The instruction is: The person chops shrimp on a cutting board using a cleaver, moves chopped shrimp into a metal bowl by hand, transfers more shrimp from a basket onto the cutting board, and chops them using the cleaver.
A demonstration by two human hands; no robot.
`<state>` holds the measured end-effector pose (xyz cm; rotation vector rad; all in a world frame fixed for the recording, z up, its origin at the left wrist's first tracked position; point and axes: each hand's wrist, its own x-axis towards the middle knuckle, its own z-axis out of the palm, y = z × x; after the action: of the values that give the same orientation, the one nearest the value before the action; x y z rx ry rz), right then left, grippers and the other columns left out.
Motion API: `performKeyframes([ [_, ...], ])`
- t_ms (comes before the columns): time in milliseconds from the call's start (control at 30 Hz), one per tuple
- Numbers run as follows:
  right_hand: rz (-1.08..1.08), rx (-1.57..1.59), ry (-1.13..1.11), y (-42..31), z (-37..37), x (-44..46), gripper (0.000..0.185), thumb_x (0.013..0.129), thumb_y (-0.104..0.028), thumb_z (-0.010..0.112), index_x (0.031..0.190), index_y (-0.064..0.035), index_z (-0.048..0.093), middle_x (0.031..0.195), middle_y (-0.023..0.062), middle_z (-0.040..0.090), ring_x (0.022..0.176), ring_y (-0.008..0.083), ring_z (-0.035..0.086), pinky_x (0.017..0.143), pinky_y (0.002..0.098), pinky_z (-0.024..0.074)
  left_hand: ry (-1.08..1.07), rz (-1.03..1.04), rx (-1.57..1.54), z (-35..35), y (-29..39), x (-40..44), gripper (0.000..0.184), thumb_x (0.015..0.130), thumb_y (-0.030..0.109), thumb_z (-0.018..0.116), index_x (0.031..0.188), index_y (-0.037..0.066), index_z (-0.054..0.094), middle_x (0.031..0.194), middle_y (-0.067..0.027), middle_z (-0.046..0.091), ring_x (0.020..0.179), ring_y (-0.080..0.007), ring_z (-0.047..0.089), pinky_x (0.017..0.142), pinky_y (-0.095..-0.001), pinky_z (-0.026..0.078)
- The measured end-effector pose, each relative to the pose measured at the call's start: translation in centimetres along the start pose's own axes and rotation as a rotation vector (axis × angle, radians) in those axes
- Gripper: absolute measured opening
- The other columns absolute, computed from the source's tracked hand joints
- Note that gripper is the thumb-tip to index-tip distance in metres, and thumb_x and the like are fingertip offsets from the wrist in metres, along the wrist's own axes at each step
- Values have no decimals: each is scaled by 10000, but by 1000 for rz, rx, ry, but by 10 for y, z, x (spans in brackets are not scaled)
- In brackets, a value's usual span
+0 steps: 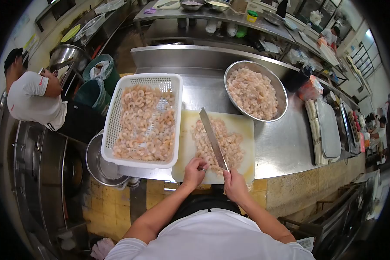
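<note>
My right hand (235, 185) is wrapped around the handle of a large kitchen knife (212, 138), whose long blade points away from me across a heap of chopped shrimp (229, 145). The pieces lie on a pale cutting board (247, 130). At the heap's near left edge, my left hand (195, 171) has its fingers curled together; what they hold, if anything, is too small to tell. Left of the board, a white perforated basket (179, 112) holds whole peeled shrimp (145, 125). A steel bowl (283, 102) behind the board on the right is heaped with cut shrimp (253, 93).
The basket overlaps the steel table's (286, 147) left edge, above a metal pot (95, 158). Trays (327, 130) stand on the right. A co-worker (34, 97) is at the left, near green bins (93, 93). A raised metal ledge (182, 52) runs along the table's back.
</note>
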<state>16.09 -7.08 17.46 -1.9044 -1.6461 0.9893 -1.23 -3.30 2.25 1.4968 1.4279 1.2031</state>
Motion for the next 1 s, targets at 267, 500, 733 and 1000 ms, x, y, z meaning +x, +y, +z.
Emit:
performKeyframes([
  [267,-35,-80,-38,38,27,18,390,1101,-298,554,945,55,608,835,369,661,824,585,652,707,629,493,55,16,-7,5,1,1,125,848,-11,829,942,2,747,1000,-132,709,806,-246,734,720,-337,614],
  [500,-54,-50,-42,43,30,18,389,1103,-298,555,964,61,613,843,372,658,828,593,644,710,625,491,55,-55,-37,7,-1,0,142,853,-13,829,943,6,721,985,-118,696,794,-236,732,710,-334,615],
  [733,-42,50,-35,24,3,16,398,1110,-319,530,983,47,623,854,364,665,839,583,650,730,618,500,80,-10,3,-1,-3,2,222,865,-25,776,1067,18,696,1096,-141,669,936,-262,727,739,-364,615],
  [1000,-17,-59,-24,53,20,25,354,1095,-282,574,974,49,610,808,357,653,809,580,645,691,613,479,-115,-66,269,-20,4,28,321,897,1,697,1218,21,709,1173,-190,676,968,-338,719,819,-432,603],
])
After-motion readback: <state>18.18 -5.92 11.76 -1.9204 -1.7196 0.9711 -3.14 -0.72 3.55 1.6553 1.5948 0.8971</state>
